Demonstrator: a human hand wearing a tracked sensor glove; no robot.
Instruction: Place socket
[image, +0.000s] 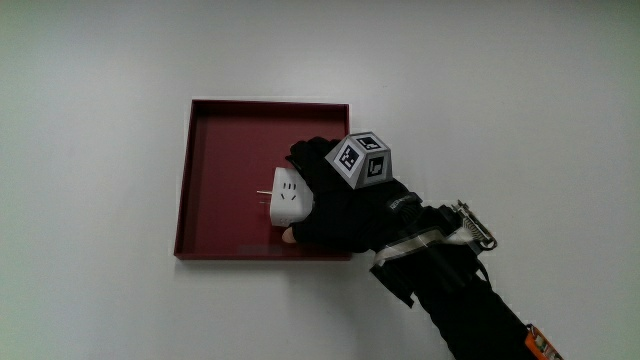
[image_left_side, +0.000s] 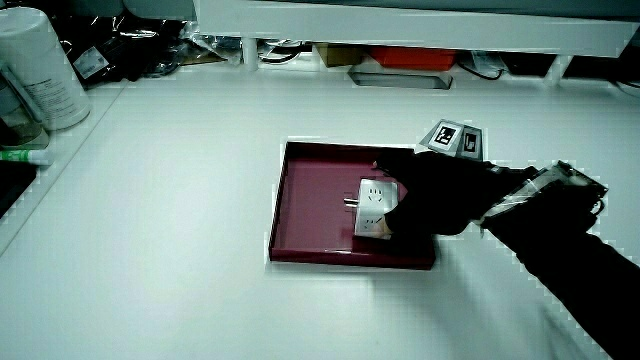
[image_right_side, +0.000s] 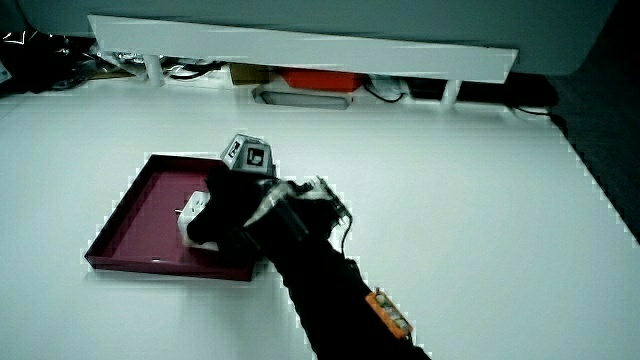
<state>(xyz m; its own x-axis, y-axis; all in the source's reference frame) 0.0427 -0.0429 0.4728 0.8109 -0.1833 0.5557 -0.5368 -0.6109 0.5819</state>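
One gloved hand (image: 335, 205) reaches over a shallow dark red tray (image: 215, 180) on a white table (image: 100, 100). Its fingers are curled around a white socket (image: 289, 196), gripping it inside the tray, near the tray's edge closest to the person. A patterned cube (image: 361, 160) sits on the hand's back.

White table (image: 100, 60); low white partition (image_right_side: 300, 50) at its edge; clutter underneath.
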